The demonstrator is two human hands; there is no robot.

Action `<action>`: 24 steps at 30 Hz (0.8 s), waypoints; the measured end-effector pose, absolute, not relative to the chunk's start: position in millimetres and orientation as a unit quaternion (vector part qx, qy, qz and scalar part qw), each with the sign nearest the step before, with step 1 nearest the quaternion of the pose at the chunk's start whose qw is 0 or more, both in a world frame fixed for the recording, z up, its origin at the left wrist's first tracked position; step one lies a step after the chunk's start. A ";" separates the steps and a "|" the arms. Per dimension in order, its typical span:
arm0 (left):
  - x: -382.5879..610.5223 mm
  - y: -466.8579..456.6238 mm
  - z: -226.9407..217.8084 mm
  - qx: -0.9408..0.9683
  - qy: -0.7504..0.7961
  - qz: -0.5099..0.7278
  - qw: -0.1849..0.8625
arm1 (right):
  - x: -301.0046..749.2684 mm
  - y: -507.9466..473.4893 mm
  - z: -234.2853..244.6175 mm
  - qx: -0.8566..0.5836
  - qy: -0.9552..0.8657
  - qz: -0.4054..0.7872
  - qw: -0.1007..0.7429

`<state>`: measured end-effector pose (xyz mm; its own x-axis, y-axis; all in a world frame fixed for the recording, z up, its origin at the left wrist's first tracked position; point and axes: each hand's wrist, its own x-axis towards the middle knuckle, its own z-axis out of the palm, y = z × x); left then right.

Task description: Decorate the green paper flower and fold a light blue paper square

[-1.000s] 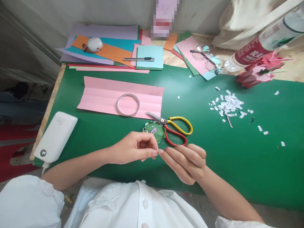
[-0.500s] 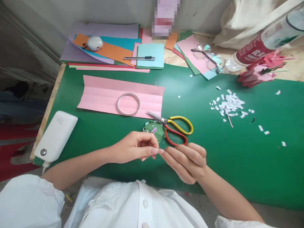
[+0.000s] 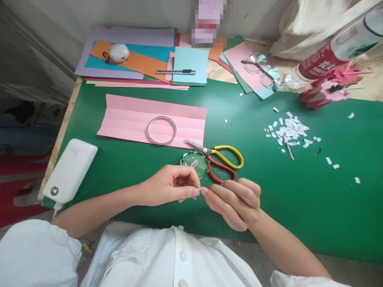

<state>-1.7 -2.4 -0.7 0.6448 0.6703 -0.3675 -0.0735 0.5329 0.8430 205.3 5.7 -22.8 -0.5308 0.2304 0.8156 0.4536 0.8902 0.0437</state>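
My left hand (image 3: 173,185) and my right hand (image 3: 235,201) meet fingertip to fingertip above the front of the green tabletop. Both are closed in a pinch; whatever sits between the fingertips is too small to make out. Just behind the left fingers lies a green paper piece (image 3: 201,164) with small lilac bits on it, partly covered by that hand. Scissors (image 3: 206,152) with one yellow and one red handle rest against it, blades pointing left. Farther back, a roll of thin tape or ring (image 3: 162,130) lies on a creased pink paper sheet (image 3: 128,115).
A white power bank (image 3: 72,171) lies at the left edge. Small white paper scraps (image 3: 289,129) are heaped on the right. Along the back are coloured sheets (image 3: 113,36), a utility knife (image 3: 176,72), an earphone case (image 3: 119,53), glasses (image 3: 263,71), a bottle (image 3: 320,63) and paper flowers (image 3: 326,93).
Both hands stay almost in place, fingertips together, with only a slight shift of the fingers. The tabletop objects keep their places.
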 end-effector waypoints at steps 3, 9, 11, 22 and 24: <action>-2.1 -3.1 -1.9 0.431 0.360 0.229 0.795 | 204.8 5.2 -24.3 -0.208 -0.862 -0.124 0.444; -2.2 -3.6 -2.8 0.437 0.358 0.230 0.792 | 204.4 1.1 -23.3 -0.241 -0.863 -0.088 0.435; -2.1 -3.6 -2.7 0.436 0.358 0.233 0.792 | 203.8 0.3 -22.0 -0.255 -0.863 -0.079 0.429; -3.7 -3.0 -1.8 0.439 0.342 0.241 0.795 | 201.5 -2.1 -20.7 -0.267 -0.863 -0.042 0.427; -3.6 -3.3 -1.2 0.441 0.353 0.240 0.790 | 200.9 -3.8 -19.5 -0.289 -0.860 0.000 0.421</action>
<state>-3.6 -3.3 -1.2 0.6367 0.6893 -0.3456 -0.0674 0.4962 0.8656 200.9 -3.8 -19.5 -0.4791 0.4965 0.7239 0.4968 0.8332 -0.2428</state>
